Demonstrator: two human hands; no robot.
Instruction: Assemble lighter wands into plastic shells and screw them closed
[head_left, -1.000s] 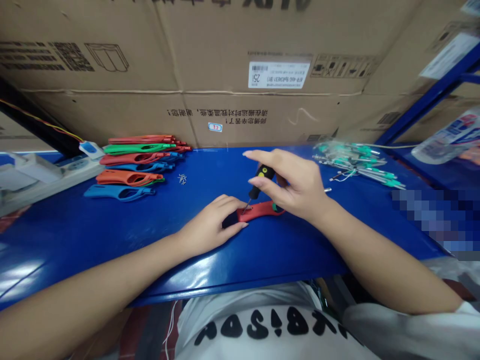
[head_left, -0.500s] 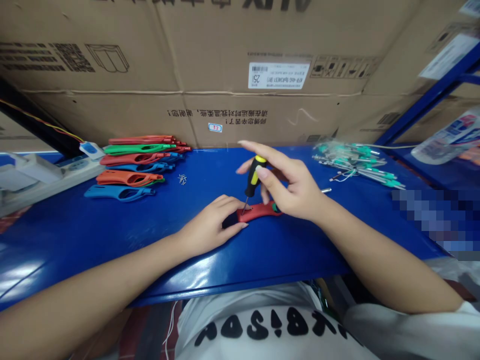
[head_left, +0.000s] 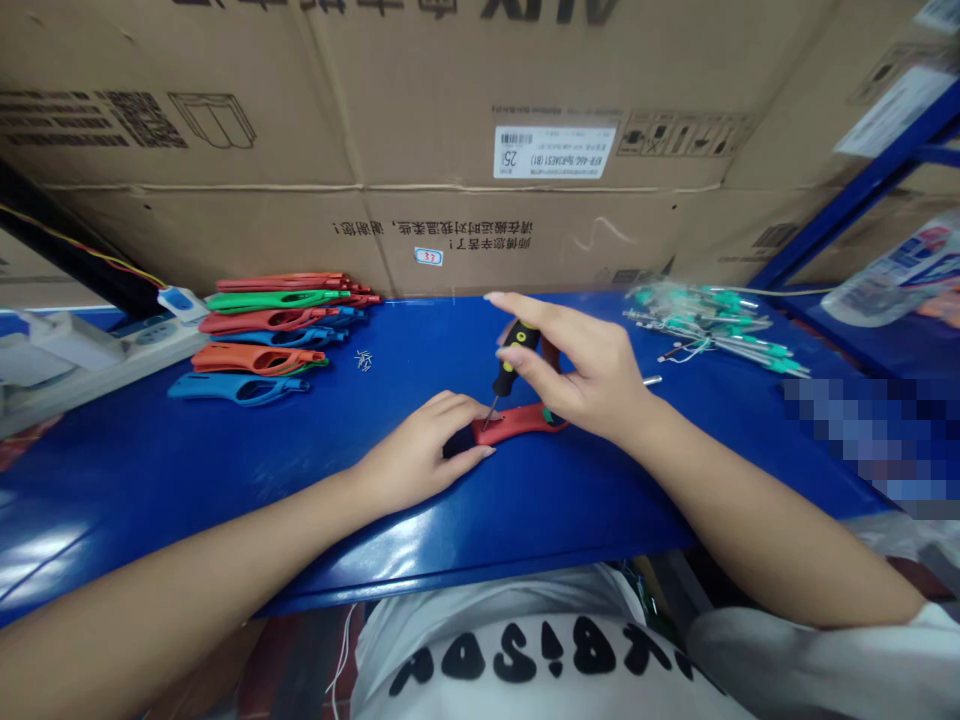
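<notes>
A red plastic piece (head_left: 519, 422) lies on the blue table, with a bit of green near its right end. My left hand (head_left: 424, 447) grips its left end between thumb and fingers. My right hand (head_left: 581, 365) holds a black and yellow screwdriver (head_left: 514, 362) by the handle, index finger stretched over the top. The screwdriver leans slightly, its thin shaft reaching down to the red piece near my left fingertips. Whether a screw sits under the tip is too small to tell.
Red, green, orange and blue plastic shells (head_left: 240, 388) are stacked at the back left, beside small screws (head_left: 364, 360). Teal-ended metal rods (head_left: 739, 345) lie at the back right. A power strip (head_left: 161, 335) borders the left; a cardboard box (head_left: 420, 90) stands behind.
The screwdriver handle has turned in my right hand, and those fingers have shifted around it. My left hand and the red piece have stayed in place.
</notes>
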